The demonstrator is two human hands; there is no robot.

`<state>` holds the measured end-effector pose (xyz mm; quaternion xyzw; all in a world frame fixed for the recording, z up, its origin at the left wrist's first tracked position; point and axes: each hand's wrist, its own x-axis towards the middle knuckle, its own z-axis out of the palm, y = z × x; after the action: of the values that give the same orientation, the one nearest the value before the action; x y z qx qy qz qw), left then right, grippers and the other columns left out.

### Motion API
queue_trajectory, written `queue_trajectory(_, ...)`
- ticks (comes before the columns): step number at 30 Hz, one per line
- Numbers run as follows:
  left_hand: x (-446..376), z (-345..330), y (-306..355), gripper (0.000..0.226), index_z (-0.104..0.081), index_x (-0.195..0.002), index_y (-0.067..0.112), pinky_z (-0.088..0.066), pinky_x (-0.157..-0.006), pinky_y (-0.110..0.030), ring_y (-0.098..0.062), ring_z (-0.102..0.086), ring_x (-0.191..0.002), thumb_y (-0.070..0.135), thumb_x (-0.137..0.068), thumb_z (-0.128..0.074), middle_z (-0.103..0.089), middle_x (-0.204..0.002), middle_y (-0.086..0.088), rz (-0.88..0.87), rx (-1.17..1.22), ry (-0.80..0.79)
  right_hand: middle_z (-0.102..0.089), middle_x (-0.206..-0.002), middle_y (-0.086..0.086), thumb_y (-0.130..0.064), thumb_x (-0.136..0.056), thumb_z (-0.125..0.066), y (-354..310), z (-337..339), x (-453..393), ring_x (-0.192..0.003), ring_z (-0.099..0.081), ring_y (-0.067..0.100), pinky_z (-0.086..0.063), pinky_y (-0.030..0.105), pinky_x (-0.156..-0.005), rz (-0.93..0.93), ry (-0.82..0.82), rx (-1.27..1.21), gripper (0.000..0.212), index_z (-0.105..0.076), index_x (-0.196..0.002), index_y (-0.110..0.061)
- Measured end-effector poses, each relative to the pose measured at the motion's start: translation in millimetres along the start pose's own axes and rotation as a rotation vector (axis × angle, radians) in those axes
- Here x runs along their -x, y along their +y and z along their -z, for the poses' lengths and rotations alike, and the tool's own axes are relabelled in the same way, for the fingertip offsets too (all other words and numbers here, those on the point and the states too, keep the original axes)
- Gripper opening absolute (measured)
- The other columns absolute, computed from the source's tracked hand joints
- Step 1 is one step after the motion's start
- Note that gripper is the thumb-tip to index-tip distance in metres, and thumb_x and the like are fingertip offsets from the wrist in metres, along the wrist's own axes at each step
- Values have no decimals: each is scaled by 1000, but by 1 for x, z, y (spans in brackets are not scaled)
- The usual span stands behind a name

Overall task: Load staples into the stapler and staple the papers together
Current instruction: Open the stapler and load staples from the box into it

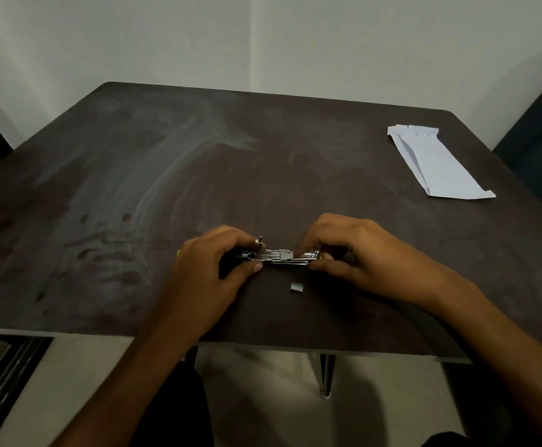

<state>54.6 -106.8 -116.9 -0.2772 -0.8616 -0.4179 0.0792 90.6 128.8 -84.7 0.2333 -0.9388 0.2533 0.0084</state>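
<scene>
A small stapler [279, 255] lies on its side near the table's front edge, its metal staple channel exposed and a metal part standing up at its left end. My left hand [211, 269] grips the stapler's dark left end between thumb and fingers. My right hand [347, 253] pinches the right end of the metal channel with its fingertips. A short strip of staples [296, 288] rests on the table just in front of the stapler, apart from both hands. The folded white papers [437, 162] lie at the far right of the table.
The dark brown table [166, 175] has smudges across its top. Its front edge runs just below my wrists, with a metal leg [326, 375] under it. A pale wall stands behind, and a dark chair [540, 130] is at the far right.
</scene>
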Motion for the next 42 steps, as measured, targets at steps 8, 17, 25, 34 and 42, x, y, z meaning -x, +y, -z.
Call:
queue_trajectory(8,-1,-1,1,17,-72,-91,19,-41,-81,-3,3,-62,-91,10,-76,-75,-69,-94,13,44,85,-16,-53,-88,-15,-17,-86,-69,4,5,-4,-76,-54,7,-39,10,-65,32,-37,-20,29,-60,-112,-29)
queue_trajectory(17,0,-2,-3,13,-71,-91,21,-48,-85,-19,-3,-64,-93,19,-78,-74,-68,-95,14,45,103,-12,-57,-100,-5,-13,-87,-67,5,6,-5,-79,-57,8,-45,19,-68,54,-86,-25,33,-68,-118,-25)
queue_trajectory(25,1,-2,-3,17,-70,-93,22,-48,-82,-16,-2,-64,-91,15,-78,-75,-68,-94,14,27,86,2,-61,-100,-3,-12,-87,-67,5,1,2,-85,-60,9,-49,29,-72,45,-8,-48,28,-71,-113,-23)
queue_trajectory(34,3,0,6,33,-62,-99,34,-43,-84,-4,8,-62,-94,14,-76,-75,-68,-92,20,3,58,20,-63,-93,0,-19,-89,-66,7,-3,8,-82,-62,16,-50,35,-72,35,91,-28,7,-68,-90,-13)
queue_trajectory(42,2,-2,6,31,-70,-111,23,-50,-92,-38,-5,-65,-98,12,-82,-70,-71,-105,9,-79,25,12,-61,-86,-2,-20,-87,-69,1,-2,10,-74,-57,9,-49,30,-71,-1,118,29,6,-67,-89,-15)
